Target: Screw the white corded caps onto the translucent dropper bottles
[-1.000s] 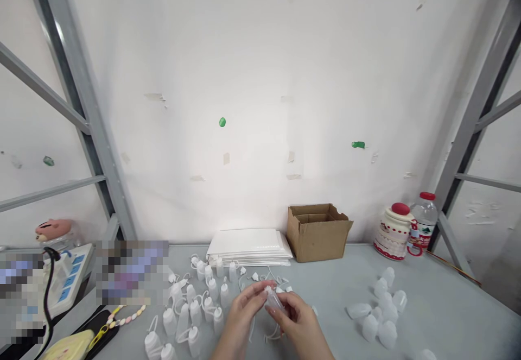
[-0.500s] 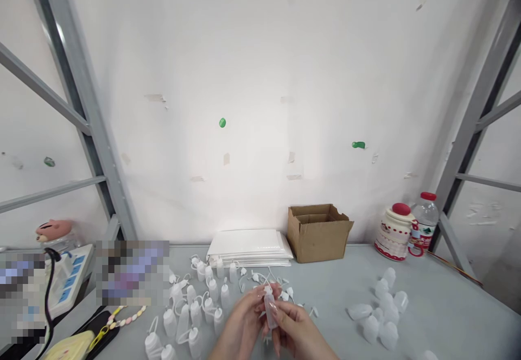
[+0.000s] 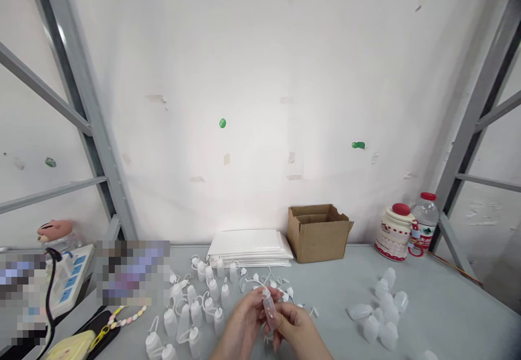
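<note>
A small translucent squeeze bottle (image 3: 269, 309) with a white cap is held between both hands, tilted a little. Fingers of my left hand (image 3: 249, 312) close around its capped top. Lower down, my right hand (image 3: 293, 324) pinches the bottle's body between thumb and fingers. Loose white strap caps (image 3: 288, 294) lie on the table behind and beside the hands. On the left stand several white bottles (image 3: 196, 313), many with looped straps at their tops. To the right lie several translucent bottles without caps (image 3: 389, 312).
A stack of white sheets (image 3: 249, 246) and an open cardboard box (image 3: 321, 240) stand against the wall. At the back right are a cream-and-red jar (image 3: 394, 233) and a clear bottle with a red cap (image 3: 426, 216). A power strip (image 3: 73, 284) and a yellow case (image 3: 69, 346) are at left.
The bottle in my hands has tilted slightly more, its top leaning left. My right hand has shifted slightly left. Things on the table look the same.
</note>
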Demonstrator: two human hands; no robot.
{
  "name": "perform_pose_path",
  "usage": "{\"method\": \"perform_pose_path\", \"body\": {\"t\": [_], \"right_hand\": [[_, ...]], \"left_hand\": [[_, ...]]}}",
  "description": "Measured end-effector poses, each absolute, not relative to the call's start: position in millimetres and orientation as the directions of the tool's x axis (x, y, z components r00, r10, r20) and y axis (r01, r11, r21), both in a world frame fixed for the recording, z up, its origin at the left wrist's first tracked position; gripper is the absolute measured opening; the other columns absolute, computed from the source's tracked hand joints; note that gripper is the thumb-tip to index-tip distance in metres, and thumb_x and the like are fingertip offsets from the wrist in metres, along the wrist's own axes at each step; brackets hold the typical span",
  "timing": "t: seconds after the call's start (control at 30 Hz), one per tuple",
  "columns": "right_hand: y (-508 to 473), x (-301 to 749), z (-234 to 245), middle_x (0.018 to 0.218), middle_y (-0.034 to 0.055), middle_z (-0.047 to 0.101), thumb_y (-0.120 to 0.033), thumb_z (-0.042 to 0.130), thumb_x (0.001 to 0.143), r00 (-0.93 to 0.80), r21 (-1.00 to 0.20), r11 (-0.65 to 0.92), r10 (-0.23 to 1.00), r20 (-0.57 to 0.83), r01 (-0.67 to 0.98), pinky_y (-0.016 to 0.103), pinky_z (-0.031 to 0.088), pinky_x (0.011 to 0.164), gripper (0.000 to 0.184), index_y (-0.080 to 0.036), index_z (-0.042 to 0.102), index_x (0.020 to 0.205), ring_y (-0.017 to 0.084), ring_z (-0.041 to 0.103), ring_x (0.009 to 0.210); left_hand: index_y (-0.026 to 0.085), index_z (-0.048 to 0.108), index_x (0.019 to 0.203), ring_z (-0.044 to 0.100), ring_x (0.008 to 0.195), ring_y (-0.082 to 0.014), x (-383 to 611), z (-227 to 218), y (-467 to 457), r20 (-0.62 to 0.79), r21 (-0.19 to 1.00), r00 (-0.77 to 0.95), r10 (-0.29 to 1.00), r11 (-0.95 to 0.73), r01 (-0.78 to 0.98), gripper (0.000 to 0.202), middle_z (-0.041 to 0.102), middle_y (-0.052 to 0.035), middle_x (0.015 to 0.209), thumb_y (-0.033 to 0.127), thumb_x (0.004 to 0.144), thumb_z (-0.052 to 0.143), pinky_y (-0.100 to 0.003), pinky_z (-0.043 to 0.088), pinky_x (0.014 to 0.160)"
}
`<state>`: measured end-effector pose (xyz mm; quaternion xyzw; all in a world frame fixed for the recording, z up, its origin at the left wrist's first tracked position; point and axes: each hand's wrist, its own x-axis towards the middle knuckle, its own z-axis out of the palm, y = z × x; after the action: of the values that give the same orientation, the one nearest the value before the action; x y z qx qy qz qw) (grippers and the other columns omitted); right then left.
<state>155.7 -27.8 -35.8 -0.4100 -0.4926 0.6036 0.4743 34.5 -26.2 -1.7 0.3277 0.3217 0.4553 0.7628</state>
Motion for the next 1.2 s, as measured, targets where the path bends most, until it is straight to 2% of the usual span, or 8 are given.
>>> {"method": "perform_pose_path", "body": {"t": [0.23,0.37,0.6,0.7,0.87,1.03,1.2], "right_hand": [[-27,154,-45,0.05,0.0003,0.061,-0.058,0.069,0.056,-0.323,-0.918,-0.154,0.946,-0.03,-0.366,0.019,0.029,0.04,0.047,-0.011,0.066,0.061,0.006,0.049,0.036],[-31,152,-40,0.05,0.0023,0.063,-0.053,0.074,0.054,-0.368,-0.844,-0.243,0.928,-0.059,-0.478,0.016,0.03,0.039,0.045,-0.01,0.069,0.063,0.004,0.049,0.035],[-32,152,-34,0.049,0.0033,0.064,-0.047,0.079,0.05,-0.43,-0.746,-0.364,0.895,-0.116,-0.558,0.015,0.032,0.039,0.041,-0.009,0.07,0.063,0.004,0.051,0.034],[-33,154,-30,0.051,0.0034,0.064,-0.047,0.078,0.052,-0.454,-0.759,-0.357,0.886,-0.091,-0.545,0.015,0.032,0.04,0.042,-0.008,0.07,0.066,0.004,0.051,0.036],[-34,156,-27,0.049,0.0022,0.062,-0.053,0.072,0.056,-0.391,-0.864,-0.212,0.92,-0.02,-0.456,0.017,0.029,0.04,0.046,-0.008,0.068,0.063,0.004,0.048,0.035],[-31,157,-30,0.049,-0.0004,0.061,-0.059,0.069,0.053,-0.319,-0.907,-0.184,0.946,-0.059,-0.379,0.019,0.029,0.04,0.049,-0.012,0.064,0.062,0.005,0.045,0.034],[-32,157,-26,0.051,-0.0012,0.06,-0.062,0.067,0.054,-0.253,-0.96,-0.102,0.967,-0.034,-0.261,0.021,0.033,0.042,0.05,-0.012,0.062,0.061,0.006,0.045,0.036]], "left_hand": [[0.012,0.066,0.074,0.052,0.059,-0.0135,36,1,-27,-0.245,0.774,0.398,0.884,0.425,-0.468,0.023,0.067,-0.0071,0.077,0.028,0.067,0.051,-0.023,0.035,0.051],[0.011,0.066,0.074,0.049,0.05,-0.0112,36,-1,-27,-0.26,0.744,0.408,0.875,0.451,-0.493,0.024,0.068,-0.0076,0.075,0.025,0.068,0.048,-0.022,0.033,0.045],[0.011,0.067,0.076,0.059,0.065,-0.0176,36,2,-28,-0.264,0.702,0.439,0.859,0.483,-0.523,0.026,0.069,-0.01,0.074,0.025,0.067,0.047,-0.024,0.039,0.052],[0.011,0.068,0.078,0.06,0.068,-0.0194,35,1,-28,-0.228,0.709,0.456,0.86,0.468,-0.528,0.026,0.069,-0.0099,0.075,0.026,0.068,0.049,-0.025,0.04,0.053],[0.013,0.069,0.083,0.058,0.068,-0.0182,31,-4,-26,-0.162,0.759,0.396,0.904,0.37,-0.535,0.027,0.069,-0.0077,0.077,0.029,0.069,0.052,-0.027,0.041,0.06],[0.015,0.069,0.082,0.058,0.078,-0.0194,30,1,-25,-0.141,0.791,0.319,0.937,0.301,-0.533,0.024,0.069,-0.0065,0.08,0.031,0.068,0.06,-0.029,0.041,0.073],[0.013,0.067,0.077,0.057,0.074,-0.0185,32,3,-25,-0.101,0.809,0.319,0.942,0.265,-0.525,0.021,0.068,-0.0068,0.075,0.031,0.068,0.061,-0.026,0.039,0.061]]}}
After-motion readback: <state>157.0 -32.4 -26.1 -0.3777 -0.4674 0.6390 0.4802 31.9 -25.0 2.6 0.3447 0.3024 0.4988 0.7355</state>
